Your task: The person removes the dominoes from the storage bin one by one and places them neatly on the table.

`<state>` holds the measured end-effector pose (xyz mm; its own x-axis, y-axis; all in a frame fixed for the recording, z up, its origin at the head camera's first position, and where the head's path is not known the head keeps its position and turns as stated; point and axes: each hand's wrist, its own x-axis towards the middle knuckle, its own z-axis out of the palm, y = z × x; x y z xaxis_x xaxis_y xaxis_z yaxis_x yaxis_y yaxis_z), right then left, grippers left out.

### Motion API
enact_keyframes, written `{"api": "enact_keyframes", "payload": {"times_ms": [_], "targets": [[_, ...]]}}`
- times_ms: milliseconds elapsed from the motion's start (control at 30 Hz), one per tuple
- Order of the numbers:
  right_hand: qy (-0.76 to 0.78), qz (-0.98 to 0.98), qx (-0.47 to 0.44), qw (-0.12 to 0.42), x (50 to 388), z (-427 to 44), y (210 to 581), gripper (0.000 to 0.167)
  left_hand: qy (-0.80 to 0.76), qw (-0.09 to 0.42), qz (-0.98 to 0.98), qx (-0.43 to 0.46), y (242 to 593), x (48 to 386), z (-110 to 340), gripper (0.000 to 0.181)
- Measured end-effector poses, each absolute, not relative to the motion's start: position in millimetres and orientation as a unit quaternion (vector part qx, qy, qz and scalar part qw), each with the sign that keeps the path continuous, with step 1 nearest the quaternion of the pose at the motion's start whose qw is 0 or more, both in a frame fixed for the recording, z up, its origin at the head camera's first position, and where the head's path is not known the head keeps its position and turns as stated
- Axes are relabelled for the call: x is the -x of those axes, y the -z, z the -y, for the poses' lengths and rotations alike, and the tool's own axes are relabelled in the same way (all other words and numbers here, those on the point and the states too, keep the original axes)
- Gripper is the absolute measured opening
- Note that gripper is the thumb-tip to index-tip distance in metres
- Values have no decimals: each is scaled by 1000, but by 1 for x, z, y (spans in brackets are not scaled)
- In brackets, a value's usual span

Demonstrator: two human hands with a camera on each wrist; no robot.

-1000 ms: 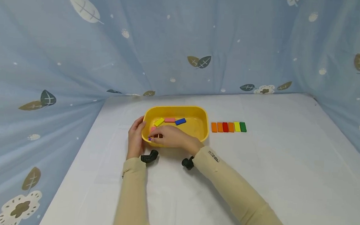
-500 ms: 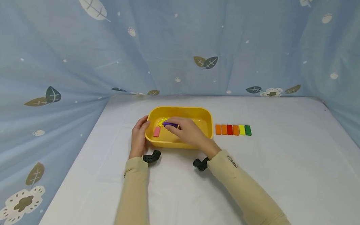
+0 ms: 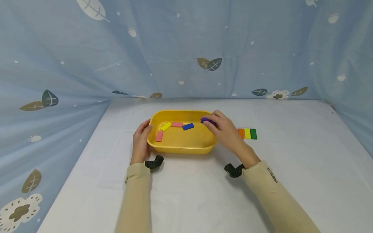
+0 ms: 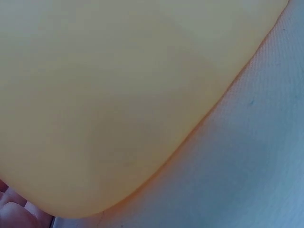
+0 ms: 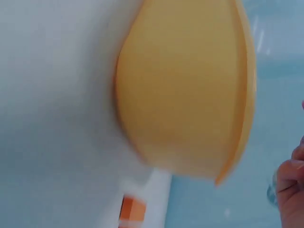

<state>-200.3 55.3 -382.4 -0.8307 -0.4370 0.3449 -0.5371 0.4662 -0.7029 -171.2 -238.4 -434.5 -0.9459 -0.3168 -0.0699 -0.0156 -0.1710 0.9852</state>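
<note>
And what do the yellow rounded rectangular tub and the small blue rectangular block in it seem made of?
Yellow tub: probably moulded plastic, smooth with a faint sheen; it curves without a visible seam. Blue block: perhaps painted wood or plastic, seemingly matte; evenly coloured without highlights, but too small to settle.

Nothing is legible, even the print (image 3: 272, 175) on the right sleeve (image 3: 283, 206).

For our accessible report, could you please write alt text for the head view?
A right hand pinches a purple block over a yellow tub, whose left end the left hand holds. Four blocks lie inside it; others line up to its right, partly hidden.
</note>
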Motion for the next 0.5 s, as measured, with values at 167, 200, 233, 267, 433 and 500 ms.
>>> {"api": "enact_keyframes", "payload": {"times_ms": [167, 200, 233, 267, 433, 500], "targets": [[-445, 870, -206, 55, 205, -88, 388, 34, 755, 100, 635, -129, 433, 169, 239, 36], [-447, 872, -192, 54, 206, -95, 388, 34, 754, 100, 636, -129, 433, 169, 238, 36], [-446, 875, -181, 55, 208, -102, 389, 34, 754, 100, 636, -129, 433, 169, 238, 36], [-445, 877, -171, 57, 209, -108, 389, 35, 754, 100, 637, -128, 433, 169, 238, 36], [-445, 885, -124, 58, 212, -136, 388, 43, 749, 102, 642, -126, 433, 169, 238, 36], [-450, 886, -91, 58, 216, -147, 394, 48, 749, 101, 642, -127, 432, 170, 238, 36]]}}
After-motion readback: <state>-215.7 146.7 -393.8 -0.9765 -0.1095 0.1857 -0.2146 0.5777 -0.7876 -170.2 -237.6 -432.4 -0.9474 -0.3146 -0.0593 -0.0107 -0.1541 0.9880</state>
